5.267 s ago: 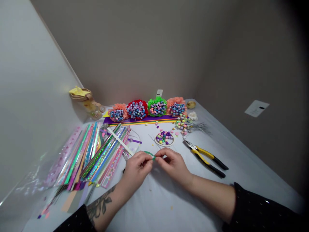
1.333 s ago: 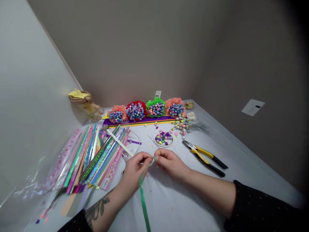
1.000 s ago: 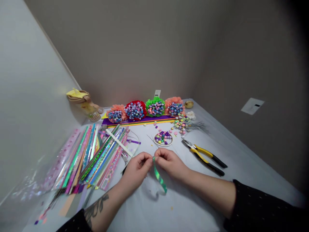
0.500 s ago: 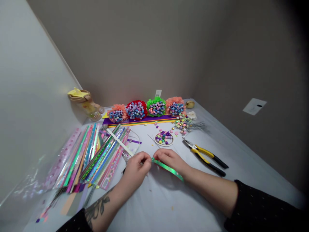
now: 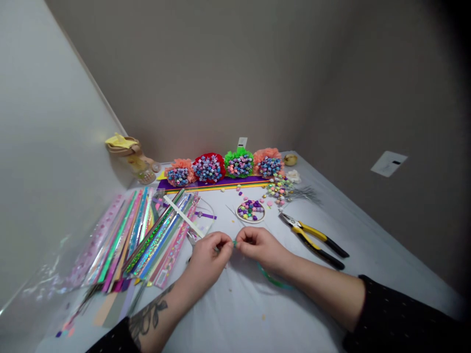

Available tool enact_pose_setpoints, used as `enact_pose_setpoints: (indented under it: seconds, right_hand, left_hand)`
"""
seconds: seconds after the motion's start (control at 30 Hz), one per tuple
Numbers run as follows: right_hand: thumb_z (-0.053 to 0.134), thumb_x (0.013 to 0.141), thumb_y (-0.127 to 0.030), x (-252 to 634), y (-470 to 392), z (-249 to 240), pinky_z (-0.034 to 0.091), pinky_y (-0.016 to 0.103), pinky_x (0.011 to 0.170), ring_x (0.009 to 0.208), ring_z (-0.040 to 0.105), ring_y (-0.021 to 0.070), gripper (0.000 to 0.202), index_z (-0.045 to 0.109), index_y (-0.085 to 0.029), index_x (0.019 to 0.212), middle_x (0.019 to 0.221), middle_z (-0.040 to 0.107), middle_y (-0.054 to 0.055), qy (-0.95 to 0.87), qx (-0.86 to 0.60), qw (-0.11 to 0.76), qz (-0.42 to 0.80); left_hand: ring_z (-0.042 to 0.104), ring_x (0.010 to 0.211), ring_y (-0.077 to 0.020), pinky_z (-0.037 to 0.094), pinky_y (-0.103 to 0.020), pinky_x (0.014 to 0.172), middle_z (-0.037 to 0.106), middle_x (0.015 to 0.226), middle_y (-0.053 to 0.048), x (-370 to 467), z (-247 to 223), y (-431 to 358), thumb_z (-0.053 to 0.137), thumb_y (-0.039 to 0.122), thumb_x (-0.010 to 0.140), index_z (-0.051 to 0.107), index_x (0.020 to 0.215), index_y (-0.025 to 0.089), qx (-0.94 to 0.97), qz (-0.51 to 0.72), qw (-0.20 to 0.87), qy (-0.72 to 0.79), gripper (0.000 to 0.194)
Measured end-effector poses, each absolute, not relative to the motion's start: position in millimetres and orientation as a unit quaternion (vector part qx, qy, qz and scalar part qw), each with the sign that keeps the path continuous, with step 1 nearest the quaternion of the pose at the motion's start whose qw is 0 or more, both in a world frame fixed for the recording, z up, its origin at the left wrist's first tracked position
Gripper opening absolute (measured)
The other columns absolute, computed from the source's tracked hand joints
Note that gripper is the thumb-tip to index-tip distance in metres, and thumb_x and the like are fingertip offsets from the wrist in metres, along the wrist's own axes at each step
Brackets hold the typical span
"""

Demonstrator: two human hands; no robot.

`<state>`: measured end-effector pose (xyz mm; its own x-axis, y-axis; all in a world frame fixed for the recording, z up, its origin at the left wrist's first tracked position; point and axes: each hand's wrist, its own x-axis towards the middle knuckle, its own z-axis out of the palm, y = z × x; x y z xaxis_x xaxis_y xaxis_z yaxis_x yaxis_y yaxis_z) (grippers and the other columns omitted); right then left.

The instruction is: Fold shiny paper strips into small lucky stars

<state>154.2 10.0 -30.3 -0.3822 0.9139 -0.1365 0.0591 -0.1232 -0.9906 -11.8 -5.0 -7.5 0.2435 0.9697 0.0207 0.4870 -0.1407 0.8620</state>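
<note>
Between the fingertips of both hands is the small folded end of a shiny green strip. My left hand pinches it from the left, thumb against forefinger. From the right, my right hand pinches the same end, and the strip's loose tail hangs curved below that wrist. Just beyond the hands lies a small round dish of purple, pink and green folded paper stars. Scissors, mostly hidden, lie behind my left hand.
Patterned paper strips in clear sleeves spread over the left side. Yellow-and-black pliers lie at the right. Star bouquets in crepe paper stand along the back, loose stars and thin wires near them.
The green strip's tail has swung from across my right hand to below the wrist. My right fingers have closed in nearer to the left fingertips.
</note>
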Motion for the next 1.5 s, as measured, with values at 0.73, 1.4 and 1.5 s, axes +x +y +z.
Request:
enact_pose_setpoints:
  seconds: [0.73, 1.4, 1.5]
  right_hand:
    - [0.063, 0.072, -0.036, 156, 12, -29, 0.033, 0.022, 0.055, 0.057, 0.042, 0.0096, 0.022, 0.057, -0.014, 0.073, 0.062, 0.05, -0.002, -0.589, -0.417, 0.343, 0.601]
    - [0.059, 0.078, -0.021, 157, 3, -24, 0.03, 0.041, 0.097, 0.112, 0.045, 0.0228, 0.008, 0.058, -0.018, 0.07, 0.11, 0.051, 0.009, -0.676, -0.44, 0.423, 0.413]
    - [0.058, 0.077, -0.018, 156, 1, -23, 0.031, 0.04, 0.096, 0.112, 0.046, 0.0228, 0.006, 0.058, -0.018, 0.071, 0.11, 0.051, 0.009, -0.676, -0.438, 0.432, 0.407]
  left_hand:
    - [0.047, 0.054, -0.0103, 0.038, -0.02, 0.051, 0.049, 0.059, 0.004, -11, -8, -3, 0.05, 0.026, 0.077, 0.054, 0.066, 0.016, 0.615, 0.33, 0.474, 0.537, 0.015]
    - [0.044, 0.055, -0.01, 0.037, -0.019, 0.049, 0.048, 0.06, 0.003, -8, -6, -8, 0.054, 0.032, 0.077, 0.054, 0.069, 0.016, 0.587, 0.375, 0.498, 0.516, 0.019]
    - [0.048, 0.059, -0.0115, 0.039, -0.02, 0.053, 0.053, 0.064, 0.001, -8, -6, -9, 0.053, 0.029, 0.079, 0.056, 0.07, 0.016, 0.621, 0.381, 0.448, 0.518, 0.017]
